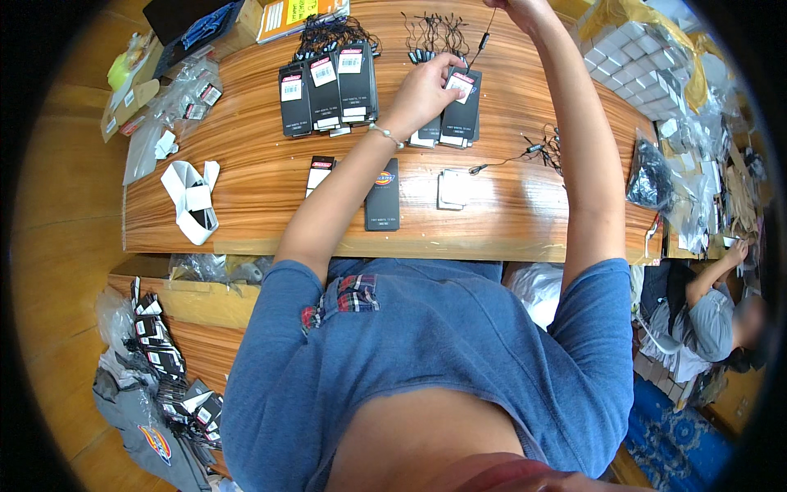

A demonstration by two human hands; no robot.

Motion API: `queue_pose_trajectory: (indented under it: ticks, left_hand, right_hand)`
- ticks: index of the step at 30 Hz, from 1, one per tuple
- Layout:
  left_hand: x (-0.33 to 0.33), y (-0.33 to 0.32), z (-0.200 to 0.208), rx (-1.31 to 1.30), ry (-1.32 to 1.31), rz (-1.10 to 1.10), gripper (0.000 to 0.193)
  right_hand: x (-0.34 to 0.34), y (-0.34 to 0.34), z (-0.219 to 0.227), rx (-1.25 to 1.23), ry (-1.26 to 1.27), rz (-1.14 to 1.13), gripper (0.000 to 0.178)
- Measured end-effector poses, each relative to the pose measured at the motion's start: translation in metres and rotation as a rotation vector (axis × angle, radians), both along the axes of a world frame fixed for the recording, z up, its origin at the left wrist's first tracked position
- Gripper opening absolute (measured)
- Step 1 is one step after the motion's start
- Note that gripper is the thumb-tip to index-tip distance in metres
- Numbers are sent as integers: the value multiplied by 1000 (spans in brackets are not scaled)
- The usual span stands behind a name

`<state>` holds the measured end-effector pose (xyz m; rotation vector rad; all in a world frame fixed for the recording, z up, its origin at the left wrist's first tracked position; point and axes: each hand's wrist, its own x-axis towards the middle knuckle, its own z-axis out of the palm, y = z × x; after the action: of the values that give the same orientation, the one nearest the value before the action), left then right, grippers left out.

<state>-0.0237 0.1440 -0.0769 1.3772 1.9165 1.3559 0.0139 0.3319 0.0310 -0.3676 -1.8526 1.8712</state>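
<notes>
My left hand (428, 88) reaches across the wooden table and grips the top of a black hang tag (460, 123), thumb near its white barcode sticker. This tag lies on a stack, with another black tag stack partly hidden beneath my hand. At the top edge my right hand (525, 10), partly cut off, is closed on a thin black string (484, 39) with a small plastic seal, pulled up from the tag. Nearer me lie a single black tag (382, 197), a smaller tag with a white sticker (320, 174), and a little pile of white stickers (452, 190).
Several black tag stacks (326, 90) with bunched strings stand at far left. Loose strings (541, 152) lie to the right. A white ribbon roll (193, 201) sits at left, small white boxes (631, 61) at far right. Another person (713, 320) is at the right.
</notes>
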Motion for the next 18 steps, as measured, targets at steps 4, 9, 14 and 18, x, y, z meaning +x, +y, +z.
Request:
queue_pose_trajectory:
  ticks: [4, 9, 14, 18]
  left_hand:
    - [-6, 3, -6, -33, 515, 124, 40]
    - [-4, -1, -8, -45, 597, 114, 53]
    - [7, -57, 24, 36, 470, 211, 60]
    - [-1, -107, 50, 165, 315, 314, 58]
  right_hand:
    - [-20, -3, -7, 35, -102, 47, 16]
    - [-68, 28, -76, 195, -252, 106, 14]
    - [-82, 17, -104, 226, -447, 99, 13]
    - [-89, 34, -119, 307, -463, 53, 17]
